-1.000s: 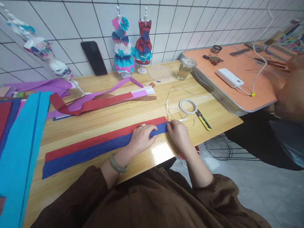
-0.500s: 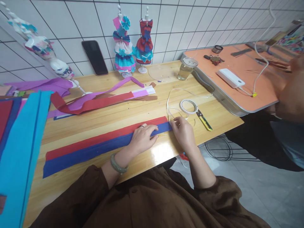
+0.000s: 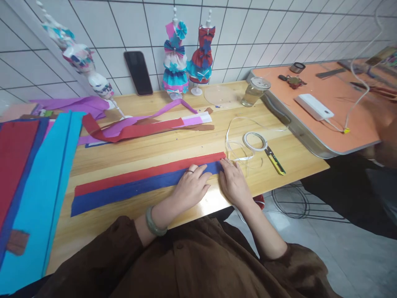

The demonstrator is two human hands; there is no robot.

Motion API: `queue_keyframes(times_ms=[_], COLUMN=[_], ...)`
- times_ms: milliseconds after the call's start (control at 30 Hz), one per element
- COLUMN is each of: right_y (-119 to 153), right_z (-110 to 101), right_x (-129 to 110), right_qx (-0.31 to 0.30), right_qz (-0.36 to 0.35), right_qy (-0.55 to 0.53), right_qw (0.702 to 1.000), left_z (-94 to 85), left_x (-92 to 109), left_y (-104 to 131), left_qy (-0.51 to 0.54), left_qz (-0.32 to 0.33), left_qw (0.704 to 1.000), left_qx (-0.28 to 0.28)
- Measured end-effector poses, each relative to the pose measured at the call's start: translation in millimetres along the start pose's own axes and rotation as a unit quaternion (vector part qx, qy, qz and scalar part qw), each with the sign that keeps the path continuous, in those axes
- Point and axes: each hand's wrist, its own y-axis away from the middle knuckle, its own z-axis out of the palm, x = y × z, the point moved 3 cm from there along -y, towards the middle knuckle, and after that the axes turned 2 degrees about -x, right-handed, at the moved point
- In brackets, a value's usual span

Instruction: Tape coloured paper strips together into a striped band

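Observation:
A red strip [image 3: 149, 171] and a blue strip [image 3: 124, 190] of thin crepe-like material lie edge to edge across the wooden table. My left hand [image 3: 191, 185] rests on the blue strip right of its middle, fingers stretched out and apart. At the strips' right end, my right hand [image 3: 234, 181] lies with extended fingers pressed on the blue strip. Just beyond it are a loose white thread-like tape [image 3: 231, 142], a roll of narrow white tape [image 3: 254, 141] and yellow-and-black thread snips [image 3: 275, 160].
Dressed mini mannequins [image 3: 175, 62], a phone [image 3: 138, 73] and a lidded cup [image 3: 254, 91] stand along the wall. Purple and red strips [image 3: 145, 130] lie behind; turquoise sheets [image 3: 58, 174] at left. An orange-topped table [image 3: 325, 91] adjoins at right, beside another person's arm [image 3: 387, 124].
My right hand has gone from pinching at the strips' right end to lying flatter on the blue strip. My left hand stays on the strip; the view has shifted left.

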Motion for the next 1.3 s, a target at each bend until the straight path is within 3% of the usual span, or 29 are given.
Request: queue_keyframes(times_ms=[167, 300, 500, 600, 867, 1100, 1300], right_y=[1, 0, -7, -9, -6, -5, -3], right_z=[0, 1, 13, 19, 23, 27, 25], right_x=[-7, -13, -56, -67, -58, -56, -39], right_qx=[-0.008, -0.001, -0.050, -0.070, -0.052, -0.035, -0.048], right_qz=[-0.022, -0.009, -0.130, -0.152, -0.148, -0.149, -0.102], right_qy=[0.009, 0.006, -0.038, -0.046, -0.011, 0.006, 0.041], right_qw=[1.000, 1.000, 0.989, 0.985, 0.988, 0.988, 0.993], left_z=[-6.5, -12.0, -19.8, -20.7, -34.9, -54.6, -56.6], left_x=[-10, -26, -39, -46, -85, -118, -141], left_y=[34, 67, 99, 110, 164, 217, 244], left_qy=[-0.062, -0.104, -0.128, -0.130, -0.150, -0.179, -0.189], left_qz=[-0.027, -0.085, -0.169, -0.193, -0.252, -0.358, -0.417], left_qw=[0.998, 0.991, 0.977, 0.972, 0.956, 0.916, 0.888], left_qx=[0.001, 0.002, 0.013, 0.019, 0.019, 0.022, 0.038])
